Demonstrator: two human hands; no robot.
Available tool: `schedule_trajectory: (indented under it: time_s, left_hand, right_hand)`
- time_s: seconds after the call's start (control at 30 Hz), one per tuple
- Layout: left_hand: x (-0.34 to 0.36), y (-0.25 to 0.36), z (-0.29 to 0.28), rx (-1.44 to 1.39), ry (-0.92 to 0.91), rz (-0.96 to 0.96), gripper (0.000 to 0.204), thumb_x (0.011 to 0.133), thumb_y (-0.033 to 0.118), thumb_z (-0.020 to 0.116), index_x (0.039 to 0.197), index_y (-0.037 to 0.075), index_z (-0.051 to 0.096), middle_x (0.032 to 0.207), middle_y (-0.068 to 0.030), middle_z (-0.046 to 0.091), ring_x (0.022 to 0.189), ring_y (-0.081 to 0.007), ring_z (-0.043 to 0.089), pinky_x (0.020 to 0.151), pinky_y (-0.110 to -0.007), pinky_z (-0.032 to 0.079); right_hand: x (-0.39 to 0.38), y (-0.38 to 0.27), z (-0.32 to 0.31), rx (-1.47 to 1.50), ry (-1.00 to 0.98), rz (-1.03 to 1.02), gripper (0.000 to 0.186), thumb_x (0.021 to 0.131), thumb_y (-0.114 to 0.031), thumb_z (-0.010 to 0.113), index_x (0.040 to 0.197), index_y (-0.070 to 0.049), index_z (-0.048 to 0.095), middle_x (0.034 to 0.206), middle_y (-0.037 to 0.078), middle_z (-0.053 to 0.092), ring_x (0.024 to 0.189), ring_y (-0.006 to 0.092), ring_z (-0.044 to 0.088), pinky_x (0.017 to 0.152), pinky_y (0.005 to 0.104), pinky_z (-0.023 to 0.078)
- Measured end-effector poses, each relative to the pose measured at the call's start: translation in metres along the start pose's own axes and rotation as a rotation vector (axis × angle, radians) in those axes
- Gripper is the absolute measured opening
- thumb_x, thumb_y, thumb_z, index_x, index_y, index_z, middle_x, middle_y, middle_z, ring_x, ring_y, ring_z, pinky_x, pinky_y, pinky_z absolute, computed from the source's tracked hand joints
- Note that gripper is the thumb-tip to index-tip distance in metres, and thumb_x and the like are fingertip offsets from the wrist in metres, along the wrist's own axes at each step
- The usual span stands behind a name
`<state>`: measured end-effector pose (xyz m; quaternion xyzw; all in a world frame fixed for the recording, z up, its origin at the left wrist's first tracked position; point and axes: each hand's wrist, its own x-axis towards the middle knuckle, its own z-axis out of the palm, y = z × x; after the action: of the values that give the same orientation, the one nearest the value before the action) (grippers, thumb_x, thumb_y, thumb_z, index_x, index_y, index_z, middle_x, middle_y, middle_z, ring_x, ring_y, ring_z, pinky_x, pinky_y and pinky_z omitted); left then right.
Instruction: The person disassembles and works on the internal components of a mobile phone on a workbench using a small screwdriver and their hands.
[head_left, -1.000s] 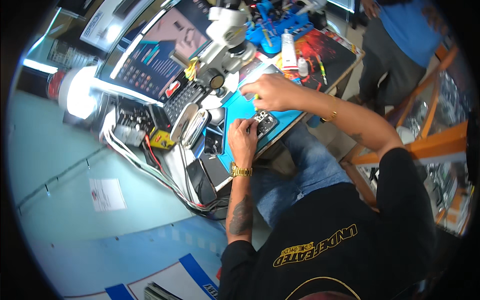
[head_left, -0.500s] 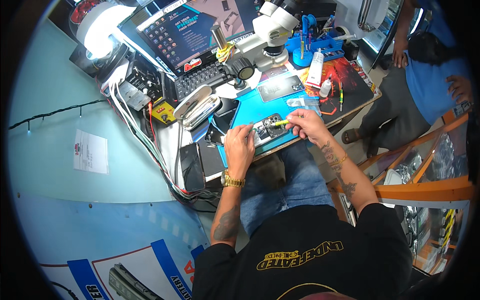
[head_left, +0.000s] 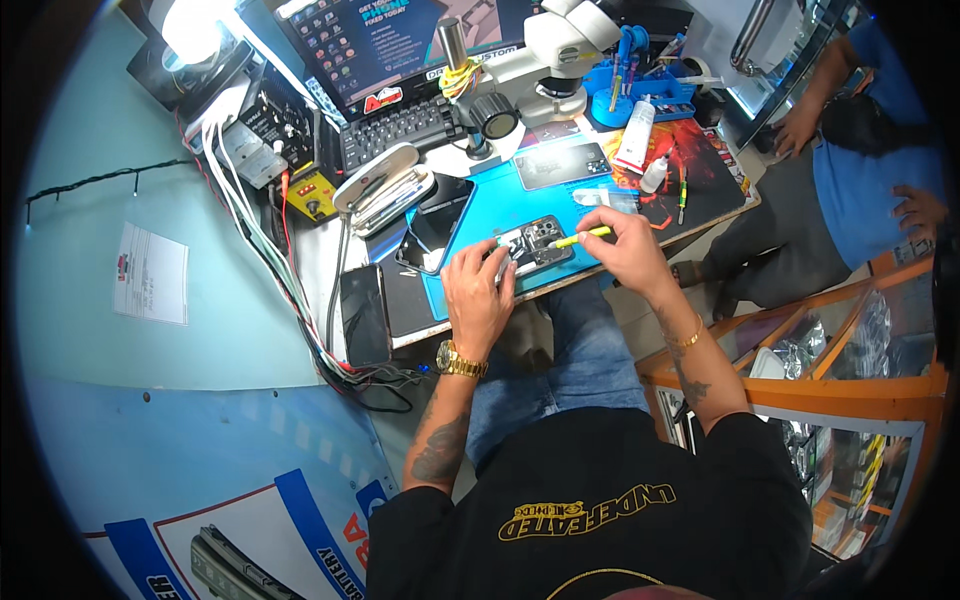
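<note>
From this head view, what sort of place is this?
Most likely a phone repair bench in a small shop. An opened phone lies on a blue work mat, a stereo microscope stands behind it, and the right hand works it with a yellow tool.

A white microscope [head_left: 545, 60] stands behind the blue mat [head_left: 480, 215], beside a laptop [head_left: 385, 60]. A bright lamp [head_left: 195, 25] shines far left. A seated person in blue [head_left: 850, 170] is nearby.

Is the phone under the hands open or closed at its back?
Open: the phone shows bare inner parts, no back cover, under the yellow tool.
</note>
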<state>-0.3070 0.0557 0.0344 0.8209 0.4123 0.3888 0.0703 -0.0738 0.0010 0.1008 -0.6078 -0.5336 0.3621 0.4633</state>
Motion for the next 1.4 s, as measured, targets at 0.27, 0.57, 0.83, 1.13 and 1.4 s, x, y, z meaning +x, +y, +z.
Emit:
schedule_trajectory:
  time_s: [0.27, 0.57, 0.83, 1.13, 1.4]
  left_hand:
    - [-0.001, 0.0, 0.0, 0.003, 0.016, 0.002, 0.022, 0.088, 0.015, 0.074, 0.108, 0.008, 0.073, 0.116, -0.0063, 0.068, 0.109, -0.028, 0.06, 0.093, -0.042, 0.043]
    - [-0.002, -0.001, 0.002, -0.023, 0.029, -0.002, 0.023, 0.086, 0.014, 0.076, 0.109, 0.009, 0.073, 0.116, -0.0056, 0.069, 0.11, -0.0268, 0.061, 0.092, -0.042, 0.043]
    - [0.007, 0.012, 0.006, -0.067, -0.01, 0.129, 0.026, 0.086, 0.004, 0.07, 0.112, 0.008, 0.071, 0.118, -0.0062, 0.069, 0.111, -0.0271, 0.061, 0.09, -0.043, 0.043]
    - [0.037, 0.005, 0.019, -0.771, -0.36, -0.099, 0.017, 0.097, 0.009, 0.061, 0.11, 0.0, 0.068, 0.109, -0.0192, 0.067, 0.099, -0.0382, 0.063, 0.085, -0.046, 0.047]
    - [0.053, 0.006, 0.016, -0.366, -0.073, 0.138, 0.018, 0.088, 0.014, 0.076, 0.097, -0.001, 0.073, 0.09, -0.0175, 0.074, 0.083, -0.0268, 0.07, 0.079, -0.034, 0.051]
  right_hand:
    - [-0.001, -0.031, 0.01, -0.574, 0.072, -0.319, 0.014, 0.088, -0.017, 0.069, 0.085, -0.003, 0.066, 0.077, 0.016, 0.069, 0.067, 0.035, 0.067, 0.062, 0.0441, 0.05]
    - [0.005, -0.035, 0.012, -0.629, 0.04, -0.329, 0.012, 0.087, -0.015, 0.068, 0.084, -0.003, 0.066, 0.078, 0.016, 0.069, 0.068, 0.0345, 0.068, 0.063, 0.0437, 0.051]
    - [0.016, -0.044, 0.02, -0.91, -0.031, -0.376, 0.017, 0.088, -0.02, 0.07, 0.083, -0.003, 0.066, 0.074, 0.019, 0.067, 0.068, 0.0365, 0.066, 0.06, 0.0462, 0.05]
    - [0.051, -0.052, 0.022, -0.9, -0.343, -0.657, 0.032, 0.088, -0.025, 0.072, 0.117, -0.012, 0.067, 0.084, 0.016, 0.071, 0.083, 0.0378, 0.07, 0.071, 0.0511, 0.054]
    - [0.067, -0.058, 0.021, -0.999, -0.459, -0.56, 0.043, 0.095, -0.029, 0.066, 0.132, -0.009, 0.061, 0.089, 0.018, 0.071, 0.087, 0.0407, 0.069, 0.078, 0.0501, 0.053]
